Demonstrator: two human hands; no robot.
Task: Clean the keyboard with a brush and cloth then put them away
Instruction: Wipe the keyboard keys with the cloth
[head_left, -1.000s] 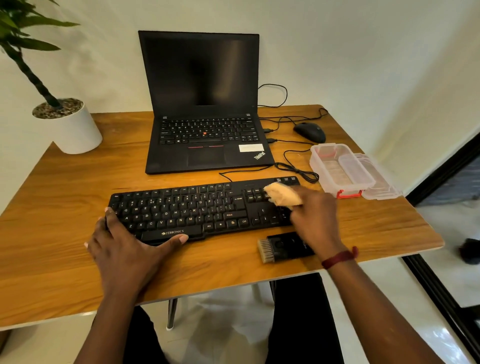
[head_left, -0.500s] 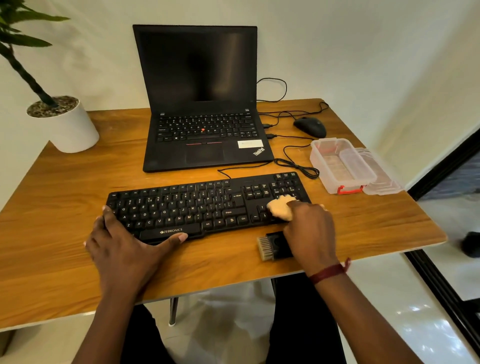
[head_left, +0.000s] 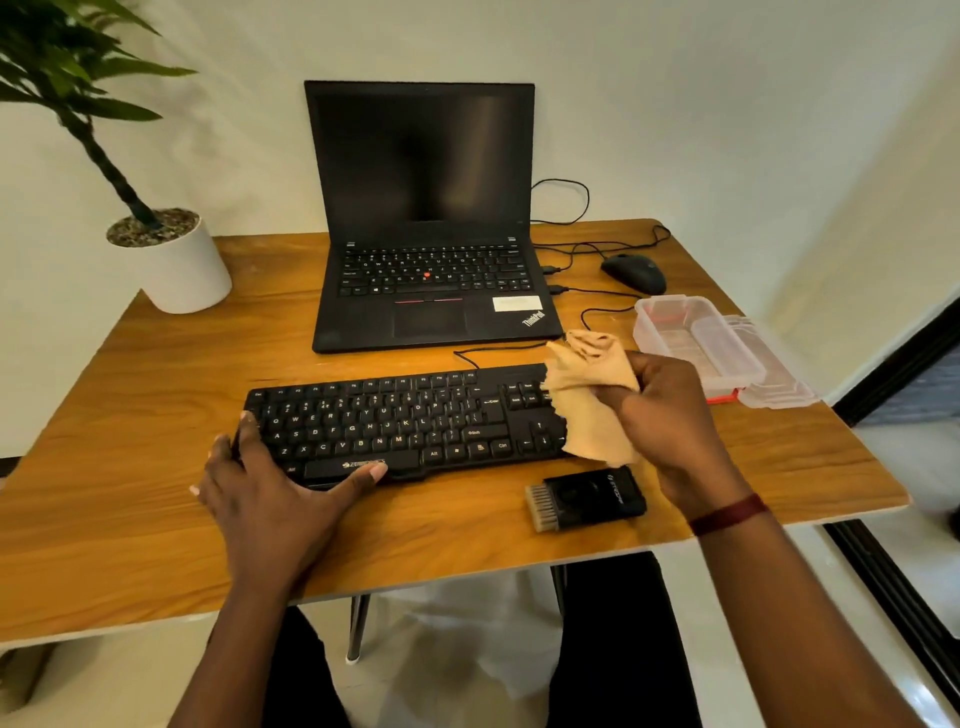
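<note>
home office desk: laptop (head_left: 426, 249), wired mouse (head_left: 635, 273), potted plant (head_left: 166, 254) on wood tabletop (head_left: 156, 395), tiled floor.

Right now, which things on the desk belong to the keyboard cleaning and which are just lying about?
Job: keyboard, steadied by left hand; cloth, gripped by right hand; brush, lying idle; clear container, probably their storage.
Lying about: laptop; mouse; potted plant.

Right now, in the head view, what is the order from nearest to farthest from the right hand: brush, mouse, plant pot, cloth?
From the right hand:
1. cloth, held in it.
2. brush, beside the wrist, toward the person.
3. mouse, at the back right.
4. plant pot, far back left.
</note>
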